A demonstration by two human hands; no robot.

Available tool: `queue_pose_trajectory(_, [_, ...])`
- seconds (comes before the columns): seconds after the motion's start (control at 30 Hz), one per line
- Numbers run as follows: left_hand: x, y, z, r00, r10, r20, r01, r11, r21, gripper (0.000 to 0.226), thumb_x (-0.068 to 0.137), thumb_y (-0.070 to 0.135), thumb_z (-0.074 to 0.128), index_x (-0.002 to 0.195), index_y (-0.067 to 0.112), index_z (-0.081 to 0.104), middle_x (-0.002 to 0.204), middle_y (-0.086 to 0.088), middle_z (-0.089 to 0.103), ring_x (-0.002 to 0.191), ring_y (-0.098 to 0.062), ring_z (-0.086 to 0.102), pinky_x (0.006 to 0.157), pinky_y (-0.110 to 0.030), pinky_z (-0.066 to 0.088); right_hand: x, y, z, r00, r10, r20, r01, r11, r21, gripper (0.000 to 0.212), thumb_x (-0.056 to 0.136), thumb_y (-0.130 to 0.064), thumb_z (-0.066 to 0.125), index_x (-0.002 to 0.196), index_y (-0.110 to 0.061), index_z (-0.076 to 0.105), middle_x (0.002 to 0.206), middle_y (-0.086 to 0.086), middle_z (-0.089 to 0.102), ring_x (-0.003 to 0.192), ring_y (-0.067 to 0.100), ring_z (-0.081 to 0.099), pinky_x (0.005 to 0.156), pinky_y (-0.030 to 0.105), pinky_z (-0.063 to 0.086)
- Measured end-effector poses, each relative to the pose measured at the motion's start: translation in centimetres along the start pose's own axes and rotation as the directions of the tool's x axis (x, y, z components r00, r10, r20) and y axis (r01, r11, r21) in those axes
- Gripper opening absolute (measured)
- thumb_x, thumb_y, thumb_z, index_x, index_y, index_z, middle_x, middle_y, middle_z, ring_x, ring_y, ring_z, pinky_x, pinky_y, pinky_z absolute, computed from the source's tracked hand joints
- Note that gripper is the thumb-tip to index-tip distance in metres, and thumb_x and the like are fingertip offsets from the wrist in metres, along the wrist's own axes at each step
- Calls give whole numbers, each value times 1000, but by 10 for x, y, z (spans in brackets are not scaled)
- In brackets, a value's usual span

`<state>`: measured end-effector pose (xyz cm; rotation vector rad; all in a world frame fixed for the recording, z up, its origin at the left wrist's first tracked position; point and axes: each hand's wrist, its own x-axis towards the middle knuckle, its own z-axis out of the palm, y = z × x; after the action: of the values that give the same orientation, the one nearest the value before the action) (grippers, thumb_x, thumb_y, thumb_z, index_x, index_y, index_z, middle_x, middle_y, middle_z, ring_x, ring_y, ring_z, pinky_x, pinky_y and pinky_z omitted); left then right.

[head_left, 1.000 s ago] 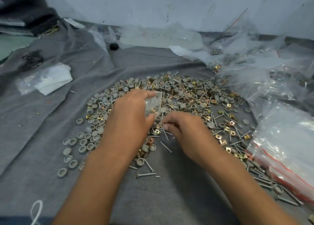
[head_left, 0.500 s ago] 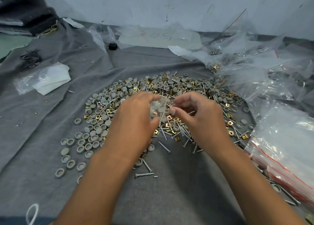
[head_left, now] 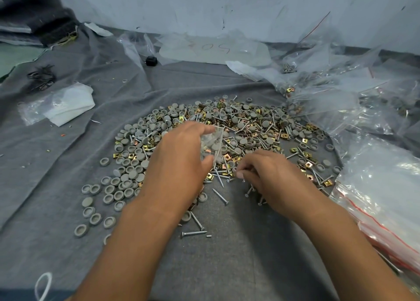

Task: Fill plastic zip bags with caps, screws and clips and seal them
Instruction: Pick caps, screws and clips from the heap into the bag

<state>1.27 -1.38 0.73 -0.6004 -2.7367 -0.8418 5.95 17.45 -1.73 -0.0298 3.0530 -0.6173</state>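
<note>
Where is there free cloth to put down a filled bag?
Bare grey cloth lies between the forearms, below the loose screw. More lies between the white packet and the caps. The right side is crowded with plastic bags.

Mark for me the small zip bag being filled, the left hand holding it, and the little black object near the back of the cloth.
small zip bag (head_left: 212,145), head view, on its clear side panel.
left hand (head_left: 179,162), head view, on the back of the hand.
black object (head_left: 151,61), head view, on its top face.
</note>
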Motion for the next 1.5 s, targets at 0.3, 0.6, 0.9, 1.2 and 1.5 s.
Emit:
queue_pose_trajectory(0.3, [0, 4, 4, 999, 25, 31, -24, 999, -29, 55, 80, 22, 82, 131, 31, 63, 122, 15, 63, 97, -7, 59, 92, -36, 54, 5, -27, -3, 847, -104, -521, 331, 871, 364, 10, 96, -16, 69, 104, -20, 67, 89, -16, 68, 83, -2, 64, 71, 7, 45])
queue_pose_trajectory(0.6, [-1, 7, 2, 1000, 12, 22, -11, 999, -34, 57, 80, 24, 82, 132, 32, 61, 124, 16, 63, 100, -7, 60, 95, -36, 54, 10, -1, -8, 874, 82, -480, 138, 904, 405, 14, 88, -26, 77, 94, -34, 66, 80, -22, 66, 78, -10, 64, 63, 2, 46])
queue_pose_trajectory(0.9, [-1, 6, 2, 999, 21, 24, -20, 1000, -17, 56, 81, 23, 81, 133, 32, 61, 125, 16, 62, 100, -7, 60, 97, -35, 52, 15, 7, 11, 985, 4, -173, -44, 972, -229, 33, 102, -43, 52, 133, -39, 62, 123, -11, 55, 116, 17, 44, 93, 32, 39])
queue_pose_trajectory(1.2, [-1, 8, 3, 1000, 19, 22, -19, 1000, -6, 58, 81, 25, 81, 133, 35, 59, 126, 18, 61, 101, -4, 57, 98, -32, 52, 18, 3, 7, 993, -51, -104, 21, 963, -268, 25, 100, -50, 52, 122, -41, 60, 124, -13, 51, 116, 13, 38, 93, 27, 35])
queue_pose_trajectory(1.5, [0, 7, 4, 1000, 11, 25, -11, 1000, -3, 56, 83, 26, 80, 133, 36, 59, 124, 19, 61, 100, -4, 57, 95, -31, 53, 19, 7, 17, 991, -74, -111, 39, 957, -287, 25, 107, -42, 39, 119, -31, 57, 121, -7, 49, 112, 16, 38, 91, 28, 35])
